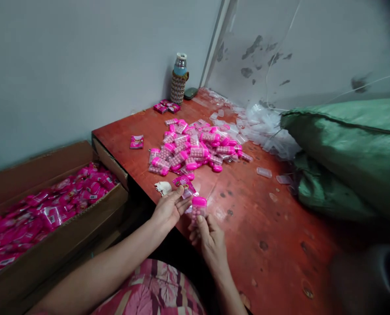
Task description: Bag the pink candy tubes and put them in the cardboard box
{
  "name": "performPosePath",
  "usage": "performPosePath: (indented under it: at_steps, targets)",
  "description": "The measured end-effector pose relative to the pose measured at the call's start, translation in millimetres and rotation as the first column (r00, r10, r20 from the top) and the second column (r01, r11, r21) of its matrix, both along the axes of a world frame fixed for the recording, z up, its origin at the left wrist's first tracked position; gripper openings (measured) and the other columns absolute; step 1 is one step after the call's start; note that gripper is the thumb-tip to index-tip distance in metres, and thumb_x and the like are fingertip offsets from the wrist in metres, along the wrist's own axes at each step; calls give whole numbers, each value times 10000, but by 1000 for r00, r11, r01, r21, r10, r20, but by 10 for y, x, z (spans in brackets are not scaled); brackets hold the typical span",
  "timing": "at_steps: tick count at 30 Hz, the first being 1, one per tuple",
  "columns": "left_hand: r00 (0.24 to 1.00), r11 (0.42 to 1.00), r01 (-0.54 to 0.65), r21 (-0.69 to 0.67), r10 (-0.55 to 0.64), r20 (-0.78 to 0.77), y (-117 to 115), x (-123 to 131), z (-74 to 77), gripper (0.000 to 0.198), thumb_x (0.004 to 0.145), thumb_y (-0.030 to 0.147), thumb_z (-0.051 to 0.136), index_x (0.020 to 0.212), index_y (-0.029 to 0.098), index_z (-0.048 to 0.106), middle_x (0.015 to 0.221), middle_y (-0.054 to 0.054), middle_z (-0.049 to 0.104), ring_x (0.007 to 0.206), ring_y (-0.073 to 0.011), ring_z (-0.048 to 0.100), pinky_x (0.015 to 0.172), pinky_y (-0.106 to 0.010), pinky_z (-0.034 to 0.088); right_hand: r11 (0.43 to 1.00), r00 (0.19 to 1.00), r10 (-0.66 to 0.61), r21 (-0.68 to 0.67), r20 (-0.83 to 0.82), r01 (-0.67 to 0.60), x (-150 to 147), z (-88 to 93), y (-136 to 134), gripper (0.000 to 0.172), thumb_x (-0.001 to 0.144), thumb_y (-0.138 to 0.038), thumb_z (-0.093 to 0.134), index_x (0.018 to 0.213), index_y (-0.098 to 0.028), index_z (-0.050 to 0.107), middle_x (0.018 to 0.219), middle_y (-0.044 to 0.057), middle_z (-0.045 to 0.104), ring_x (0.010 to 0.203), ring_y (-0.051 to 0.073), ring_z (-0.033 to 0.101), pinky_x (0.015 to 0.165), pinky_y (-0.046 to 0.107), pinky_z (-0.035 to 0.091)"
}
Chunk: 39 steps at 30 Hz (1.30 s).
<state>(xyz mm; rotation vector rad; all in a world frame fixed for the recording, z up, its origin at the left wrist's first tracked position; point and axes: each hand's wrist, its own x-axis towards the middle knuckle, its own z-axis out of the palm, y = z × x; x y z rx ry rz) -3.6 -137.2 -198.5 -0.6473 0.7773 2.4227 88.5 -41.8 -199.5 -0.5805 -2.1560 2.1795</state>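
Your right hand (211,238) is curled, fingertips pinching the lower end of a small candy tube (198,206), clear body, pink cap up, just above the near tabletop (263,218) edge. Your left hand (168,208) has its fingers mostly straight, thumb and fingertips nipping a pink card (183,181) that looks tucked in clear film, touching the tube's left side. The tube is probably light, stiff and smooth, so it could slip. Hold it by the flat sides below the cap, since the cap may pop. The card bends easily, so take it by an edge. A white scrap (163,188) lies just left of the card. The near edge drops to your lap, and the left edge drops to a cardboard box (50,258) of pink packets. Bare room runs right of your hands up to the green sack (352,153). Farther back is the tube pile (195,146), then the clear plastic pieces (263,127), and a bottle (180,78) in the corner.
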Motion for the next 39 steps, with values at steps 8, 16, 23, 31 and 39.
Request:
performPosePath:
  at_steps: [8, 16, 23, 31, 39]
  targets:
    - [970, 988, 141, -55, -149, -192, 28, 104, 26, 167, 669, 235, 675, 683, 103, 573, 598, -21, 598, 530, -99, 565, 524, -208, 474, 999, 1000, 11, 36, -7, -10, -22, -50, -27, 227, 821, -429, 452, 790, -212, 513, 593, -26, 553, 425, 95, 495, 378, 189, 399]
    - [890, 946, 266, -184, -314, -330, -30, 80, 63, 221, 638, 274, 692, 739, 111, 582, 599, -5, 589, 485, -87, 539, 464, -190, 423, 998, 998, 37, 51, -43, -34, -1, -91, -50, 215, 845, -408, 417, 810, -209, 494, 617, -26, 529, 445, 89, 494, 387, 181, 398]
    - [840, 895, 344, -284, -429, -332, -28, 81, 42, 234, 664, 306, 660, 684, 79, 606, 549, -31, 584, 458, -107, 533, 453, -223, 414, 978, 998, 40, 208, -56, -28, -18, -107, -30, 204, 840, -400, 430, 806, -210, 496, 605, -25, 528, 457, 98, 501, 409, 194, 409]
    - [767, 842, 365, -398, -514, -383, -68, 42, 117, 262, 649, 337, 662, 590, 91, 595, 476, -2, 547, 399, -83, 487, 424, -212, 377, 991, 996, 67, -109, -53, -73, -61, -106, -36, 252, 849, -428, 398, 848, -193, 489, 607, -23, 551, 413, 81, 482, 373, 180, 388]
    - [822, 881, 356, -311, -453, -345, -25, 96, 86, 282, 666, 352, 638, 643, 75, 589, 490, -4, 535, 366, -78, 458, 367, -209, 362, 994, 998, 6, -108, -66, -13, -85, -77, -58, 242, 838, -418, 432, 804, -191, 508, 569, -37, 532, 380, 65, 456, 340, 160, 361]
